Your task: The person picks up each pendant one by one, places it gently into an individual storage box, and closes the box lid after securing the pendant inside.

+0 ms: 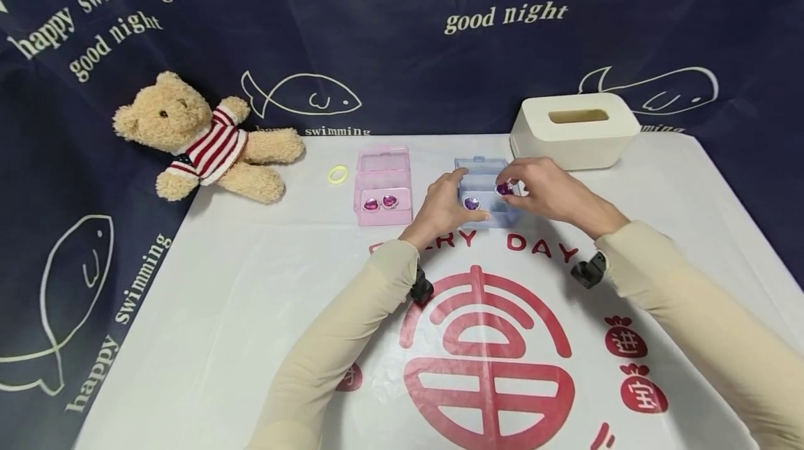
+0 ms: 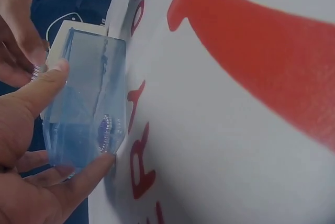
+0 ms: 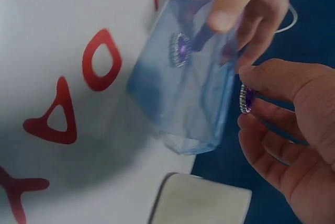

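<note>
right hand pinches purple gem above blue box's right edge, left hand clamped round box near table's far edge; gem could drop outside if pinch slips on beaded rim.

R hand pinches purp. gem, L hand holds transp. blue box.

Head: forward and down from above both sleeves, farthest off, over most of the counter to the dark backdrop.
Left wrist: near, past the left hand at the blue box, rolled sideways.
Right wrist: also near, past the right hand, rolled the opposite way.
Wrist overlap: blue box, both hands, part of the tissue box.
</note>
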### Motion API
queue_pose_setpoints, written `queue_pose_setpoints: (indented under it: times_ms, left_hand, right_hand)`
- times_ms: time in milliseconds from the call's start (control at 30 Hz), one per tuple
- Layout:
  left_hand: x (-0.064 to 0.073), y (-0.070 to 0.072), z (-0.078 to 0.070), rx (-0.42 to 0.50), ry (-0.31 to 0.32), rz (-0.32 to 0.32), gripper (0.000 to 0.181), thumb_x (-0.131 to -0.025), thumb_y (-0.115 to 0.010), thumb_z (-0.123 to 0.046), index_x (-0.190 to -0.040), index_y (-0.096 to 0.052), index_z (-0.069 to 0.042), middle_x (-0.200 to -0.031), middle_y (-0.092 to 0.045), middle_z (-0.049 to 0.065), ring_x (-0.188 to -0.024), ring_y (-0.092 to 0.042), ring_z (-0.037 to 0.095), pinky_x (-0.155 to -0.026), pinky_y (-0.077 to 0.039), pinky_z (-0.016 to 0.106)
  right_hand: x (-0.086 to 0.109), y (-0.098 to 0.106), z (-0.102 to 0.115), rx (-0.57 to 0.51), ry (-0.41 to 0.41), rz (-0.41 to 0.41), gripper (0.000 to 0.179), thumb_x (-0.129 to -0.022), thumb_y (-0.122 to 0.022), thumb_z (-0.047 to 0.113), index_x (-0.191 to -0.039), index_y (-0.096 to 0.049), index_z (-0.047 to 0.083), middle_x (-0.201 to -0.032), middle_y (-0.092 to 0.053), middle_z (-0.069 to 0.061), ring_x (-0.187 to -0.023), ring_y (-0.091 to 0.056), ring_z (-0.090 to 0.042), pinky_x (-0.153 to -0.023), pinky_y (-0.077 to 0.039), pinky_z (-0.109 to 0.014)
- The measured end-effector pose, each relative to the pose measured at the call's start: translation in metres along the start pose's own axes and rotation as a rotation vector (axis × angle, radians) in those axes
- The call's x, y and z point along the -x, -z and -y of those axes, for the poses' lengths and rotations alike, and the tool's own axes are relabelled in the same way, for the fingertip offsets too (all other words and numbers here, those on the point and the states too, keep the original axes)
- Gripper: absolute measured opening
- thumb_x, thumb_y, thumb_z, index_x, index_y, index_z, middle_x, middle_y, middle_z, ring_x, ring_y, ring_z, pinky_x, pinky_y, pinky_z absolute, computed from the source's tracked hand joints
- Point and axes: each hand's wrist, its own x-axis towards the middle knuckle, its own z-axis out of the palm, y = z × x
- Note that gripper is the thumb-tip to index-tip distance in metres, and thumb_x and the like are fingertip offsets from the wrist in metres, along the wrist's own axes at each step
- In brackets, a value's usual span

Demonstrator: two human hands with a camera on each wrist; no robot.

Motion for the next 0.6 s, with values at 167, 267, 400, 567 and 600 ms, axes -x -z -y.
queue_pose_setpoints:
  times_ms: [167,267,400,567,600]
  left_hand:
    - [0.002,-0.001,0.004,0.045,-0.013,-0.024,0.092,-0.072,-0.085,-0.038,-0.146,-0.038,-0.009,-0.146,-0.047,0.011,-0.134,-0.045,0.026,-0.111,-0.041,0.038]
    - [0.003,-0.002,0.007,0.064,-0.023,-0.039,0.092,-0.072,-0.085,-0.038,-0.146,-0.039,-0.01,-0.146,-0.047,0.01,-0.134,-0.046,0.024,-0.111,-0.041,0.036]
    - [0.003,-0.005,0.011,0.083,-0.04,-0.067,0.09,-0.071,-0.086,-0.038,-0.145,-0.041,-0.012,-0.143,-0.05,0.009,-0.128,-0.051,0.021,-0.107,-0.044,0.033]
    - [0.003,-0.007,0.013,0.108,-0.061,-0.091,0.088,-0.07,-0.087,-0.036,-0.143,-0.043,-0.011,-0.138,-0.053,0.01,-0.12,-0.055,0.021,-0.102,-0.048,0.033]
    - [0.003,-0.008,0.013,0.109,-0.064,-0.092,0.088,-0.07,-0.087,-0.036,-0.143,-0.044,-0.011,-0.138,-0.053,0.01,-0.12,-0.055,0.021,-0.102,-0.048,0.032]
  right_hand:
    - [-0.015,-0.013,-0.01,0.0,-0.038,0.081,0.021,-0.075,-0.078,0.001,-0.094,-0.071,-0.003,-0.092,-0.071,-0.016,-0.082,-0.066,-0.027,-0.077,-0.055,-0.043]
    - [-0.021,-0.02,-0.014,0.032,-0.029,0.111,0.022,-0.074,-0.079,0.0,-0.094,-0.071,-0.004,-0.093,-0.072,-0.016,-0.082,-0.066,-0.027,-0.078,-0.056,-0.043]
    - [-0.026,-0.025,-0.014,0.092,-0.01,0.13,0.024,-0.071,-0.081,0.001,-0.092,-0.072,-0.003,-0.09,-0.073,-0.014,-0.077,-0.067,-0.024,-0.074,-0.056,-0.041]
    - [-0.027,-0.029,-0.01,0.145,0.043,0.163,0.019,-0.07,-0.083,0.003,-0.085,-0.072,0.0,-0.079,-0.072,-0.01,-0.062,-0.059,-0.017,-0.062,-0.054,-0.035]
    - [-0.027,-0.03,-0.01,0.151,0.051,0.172,0.018,-0.07,-0.083,0.003,-0.084,-0.072,0.001,-0.077,-0.071,-0.009,-0.061,-0.057,-0.016,-0.061,-0.053,-0.034]
